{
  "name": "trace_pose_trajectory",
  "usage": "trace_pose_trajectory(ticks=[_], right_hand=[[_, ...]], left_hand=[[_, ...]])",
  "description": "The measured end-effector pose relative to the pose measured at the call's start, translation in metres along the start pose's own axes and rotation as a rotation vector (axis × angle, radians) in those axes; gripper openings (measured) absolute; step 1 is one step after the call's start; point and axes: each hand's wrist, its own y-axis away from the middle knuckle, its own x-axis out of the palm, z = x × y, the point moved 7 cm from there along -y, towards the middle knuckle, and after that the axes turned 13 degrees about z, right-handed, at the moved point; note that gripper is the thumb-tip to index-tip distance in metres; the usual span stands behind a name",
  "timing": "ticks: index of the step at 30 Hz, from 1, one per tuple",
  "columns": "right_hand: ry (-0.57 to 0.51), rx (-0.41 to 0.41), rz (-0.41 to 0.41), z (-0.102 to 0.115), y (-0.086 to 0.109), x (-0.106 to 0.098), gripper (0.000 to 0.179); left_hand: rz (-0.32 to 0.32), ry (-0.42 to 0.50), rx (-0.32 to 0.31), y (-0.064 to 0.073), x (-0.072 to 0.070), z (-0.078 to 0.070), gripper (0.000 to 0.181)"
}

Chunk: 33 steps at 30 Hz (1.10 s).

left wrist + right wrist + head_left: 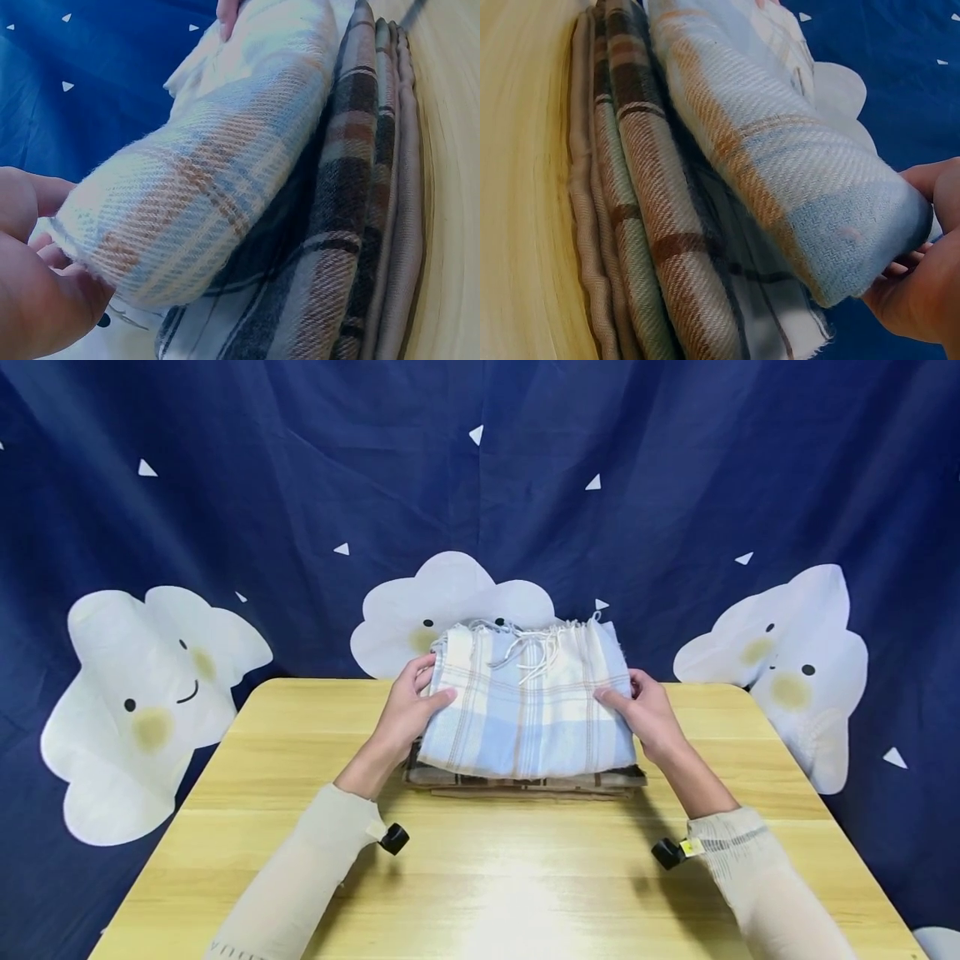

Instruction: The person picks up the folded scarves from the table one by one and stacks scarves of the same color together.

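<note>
A folded scarf (517, 710) in light blue and white plaid, with loose fringe along its far edge, is held between my two hands. My left hand (411, 706) pinches its left side, thumb on top and fingers behind. On the right side my right hand (651, 710) grips it the same way. Its far edge is raised and tilted up. Beneath it lies a stack of folded scarves; the dark brown plaid scarf (341, 195) is near the top and a plain tan one (585, 225) at the bottom. Both wrist views show a gap between the blue scarf and the stack.
The stack rests on a light wooden table (480, 852). Behind it hangs a dark blue curtain (300, 460) printed with white clouds and small triangles. A small black camera (393, 838) sits at the left wrist, another black camera (667, 853) at the right.
</note>
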Motion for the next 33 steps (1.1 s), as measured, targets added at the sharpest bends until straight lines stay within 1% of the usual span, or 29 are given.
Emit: trace_pose_trajectory(ticks=[4, 10, 15, 21, 25, 33], right_hand=[[-0.015, 0.015, 0.009, -0.004, 0.0, 0.002, 0.063], [-0.017, 0.03, 0.0, -0.01, -0.001, 0.003, 0.064], [-0.021, 0.041, -0.001, -0.014, -0.002, 0.003, 0.065], [-0.033, 0.053, 0.003, -0.019, -0.005, 0.003, 0.065], [-0.025, 0.045, -0.008, -0.02, -0.005, 0.003, 0.063], [-0.072, 0.027, -0.021, -0.03, -0.007, 0.003, 0.056]], left_hand=[[-0.001, 0.006, -0.01, 0.001, -0.002, 0.003, 0.07], [-0.003, 0.013, -0.019, 0.001, -0.007, 0.01, 0.07], [-0.008, 0.033, -0.018, 0.0, -0.01, 0.015, 0.069], [-0.025, 0.028, -0.034, -0.002, -0.013, 0.022, 0.069], [-0.032, 0.026, -0.039, -0.004, -0.014, 0.028, 0.069], [-0.045, 0.004, -0.05, -0.007, -0.015, 0.036, 0.068]])
